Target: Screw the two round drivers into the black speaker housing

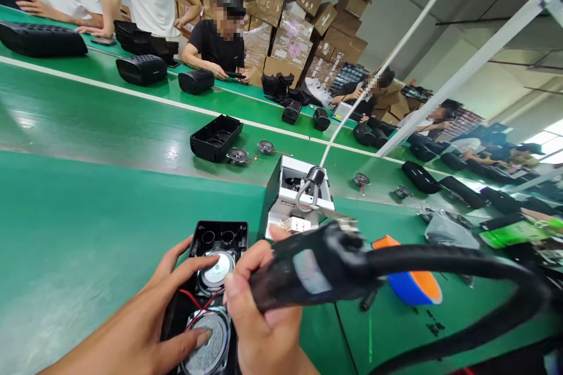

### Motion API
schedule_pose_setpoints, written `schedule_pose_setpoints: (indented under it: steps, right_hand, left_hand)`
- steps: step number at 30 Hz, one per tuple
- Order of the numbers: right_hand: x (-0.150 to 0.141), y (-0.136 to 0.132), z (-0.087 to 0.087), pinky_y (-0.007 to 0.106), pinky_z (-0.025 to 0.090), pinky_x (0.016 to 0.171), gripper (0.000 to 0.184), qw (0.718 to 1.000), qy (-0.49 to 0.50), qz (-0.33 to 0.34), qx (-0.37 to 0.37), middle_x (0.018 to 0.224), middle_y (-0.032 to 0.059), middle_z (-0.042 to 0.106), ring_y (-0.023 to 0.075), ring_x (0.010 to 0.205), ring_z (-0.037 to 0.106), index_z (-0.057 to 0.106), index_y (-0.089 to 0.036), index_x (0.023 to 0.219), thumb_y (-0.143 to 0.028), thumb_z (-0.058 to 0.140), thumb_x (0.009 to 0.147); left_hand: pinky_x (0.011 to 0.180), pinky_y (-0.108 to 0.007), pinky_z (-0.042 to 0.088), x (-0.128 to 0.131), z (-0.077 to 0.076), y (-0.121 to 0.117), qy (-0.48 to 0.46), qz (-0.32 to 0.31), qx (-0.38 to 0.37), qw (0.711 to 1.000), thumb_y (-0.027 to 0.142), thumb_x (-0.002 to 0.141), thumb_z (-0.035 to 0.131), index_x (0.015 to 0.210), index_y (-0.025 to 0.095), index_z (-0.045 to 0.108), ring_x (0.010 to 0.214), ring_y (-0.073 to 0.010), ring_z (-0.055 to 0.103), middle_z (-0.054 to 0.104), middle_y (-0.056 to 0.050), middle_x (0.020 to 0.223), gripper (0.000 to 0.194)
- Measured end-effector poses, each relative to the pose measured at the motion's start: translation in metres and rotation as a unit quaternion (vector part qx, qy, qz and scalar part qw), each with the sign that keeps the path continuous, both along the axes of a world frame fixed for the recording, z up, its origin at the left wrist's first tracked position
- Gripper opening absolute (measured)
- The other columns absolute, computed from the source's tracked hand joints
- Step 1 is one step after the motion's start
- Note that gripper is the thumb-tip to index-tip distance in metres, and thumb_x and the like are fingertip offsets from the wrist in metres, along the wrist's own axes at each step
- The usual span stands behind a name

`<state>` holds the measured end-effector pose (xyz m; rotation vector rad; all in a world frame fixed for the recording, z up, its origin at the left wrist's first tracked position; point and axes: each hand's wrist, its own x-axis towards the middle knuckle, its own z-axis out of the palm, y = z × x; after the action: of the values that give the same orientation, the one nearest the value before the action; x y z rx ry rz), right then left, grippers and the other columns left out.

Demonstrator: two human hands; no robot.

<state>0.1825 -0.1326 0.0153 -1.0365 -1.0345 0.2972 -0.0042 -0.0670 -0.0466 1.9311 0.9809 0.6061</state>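
A black plastic speaker housing (222,235) lies on the green bench in front of me, with two round silver speaker drivers (216,272) seated in it and red wires between them. My left hand (145,316) rests on the housing, fingers spread, one fingertip on the upper driver and the thumb on the lower driver (206,345). My right hand (259,310) is wrapped round the grip of a black electric screwdriver (316,269), held level above the housing, with a thick black cable (475,263) trailing right.
A white screw feeder box (288,199) stands just beyond the housing. An orange and blue bowl (416,287) sits to the right. An open black housing (215,137) and loose drivers (237,156) lie on the green conveyor. Several people work at the far side, before stacked cardboard boxes.
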Motion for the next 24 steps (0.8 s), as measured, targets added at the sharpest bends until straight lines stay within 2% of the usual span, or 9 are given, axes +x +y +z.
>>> schedule_pose_setpoints:
  steps: [3,6,9,11,14,18,22,24]
  right_hand:
    - [0.021,0.005,0.026,0.027,0.051,0.051,0.058,0.995,0.044,-0.022,0.087,0.079,-0.0107,0.06,0.0152,0.051,0.055,0.043,-0.041,0.167,-0.032,0.072,0.118]
    - [0.056,0.008,0.046,0.03,0.059,0.061,0.06,0.985,0.017,-0.096,0.14,0.079,-0.0122,0.062,0.0156,0.058,0.059,0.044,-0.037,0.161,-0.025,0.079,0.114]
    - [0.086,0.011,0.05,0.032,0.06,0.064,0.063,0.975,-0.056,-0.159,0.144,0.081,-0.0118,0.066,0.0165,0.059,0.058,0.046,-0.032,0.157,-0.022,0.084,0.109]
    - [0.096,0.012,0.046,0.032,0.059,0.064,0.06,0.975,-0.077,-0.164,0.131,0.081,-0.0117,0.067,0.0166,0.06,0.059,0.048,-0.03,0.153,-0.021,0.085,0.107]
    - [0.097,0.012,0.039,0.033,0.057,0.064,0.053,0.98,-0.072,-0.156,0.104,0.079,-0.011,0.067,0.0165,0.06,0.06,0.052,-0.028,0.146,-0.02,0.086,0.106]
    - [0.087,0.01,0.04,0.032,0.055,0.064,0.052,0.983,-0.052,-0.159,0.079,0.08,-0.0104,0.068,0.0154,0.06,0.061,0.054,-0.027,0.142,-0.019,0.088,0.104]
    - [0.073,-0.002,0.049,0.027,0.054,0.055,0.05,0.993,0.025,-0.107,0.041,0.073,-0.0117,0.064,0.0147,0.053,0.057,0.057,-0.03,0.142,-0.018,0.087,0.104]
    - [0.071,-0.017,0.051,0.025,0.054,0.051,0.052,0.994,0.061,-0.073,0.048,0.07,-0.0125,0.063,0.0143,0.048,0.053,0.058,-0.035,0.143,-0.015,0.086,0.104]
  left_hand:
    - [0.135,-0.059,0.052,0.001,-0.003,-0.002,0.011,0.007,0.012,1.0,0.034,0.094,0.081,0.161,0.043,0.07,0.17,-0.0462,0.055,0.044,-0.005,0.191,0.068]
    - [0.133,-0.059,0.053,0.001,-0.001,-0.002,0.018,0.006,0.01,1.0,0.028,0.093,0.081,0.163,0.045,0.069,0.164,-0.0443,0.063,0.041,-0.005,0.193,0.073]
    - [0.132,-0.058,0.054,0.001,0.001,-0.004,0.025,0.006,0.007,1.0,0.026,0.095,0.078,0.164,0.046,0.067,0.163,-0.0425,0.064,0.035,-0.004,0.196,0.074]
    - [0.132,-0.057,0.055,0.002,0.003,-0.005,0.033,0.007,0.004,0.999,0.027,0.097,0.075,0.165,0.048,0.066,0.164,-0.0408,0.063,0.035,-0.002,0.196,0.072]
    - [0.13,-0.057,0.059,0.002,0.005,-0.008,0.042,0.008,0.0,0.999,0.03,0.099,0.072,0.165,0.052,0.065,0.165,-0.0398,0.062,0.034,0.003,0.196,0.07]
    - [0.131,-0.057,0.058,0.001,0.01,-0.005,0.041,-0.003,-0.004,0.999,0.028,0.098,0.076,0.168,0.05,0.063,0.169,-0.0419,0.058,0.028,0.001,0.199,0.075]
    - [0.126,-0.051,0.064,0.0,0.018,0.001,0.056,-0.044,-0.035,0.997,0.025,0.096,0.079,0.171,0.051,0.059,0.166,-0.0426,0.061,0.018,0.002,0.202,0.082]
    - [0.124,-0.05,0.066,0.0,0.023,0.001,0.061,-0.058,-0.055,0.995,0.024,0.096,0.078,0.171,0.051,0.058,0.163,-0.0417,0.064,0.014,0.002,0.203,0.082]
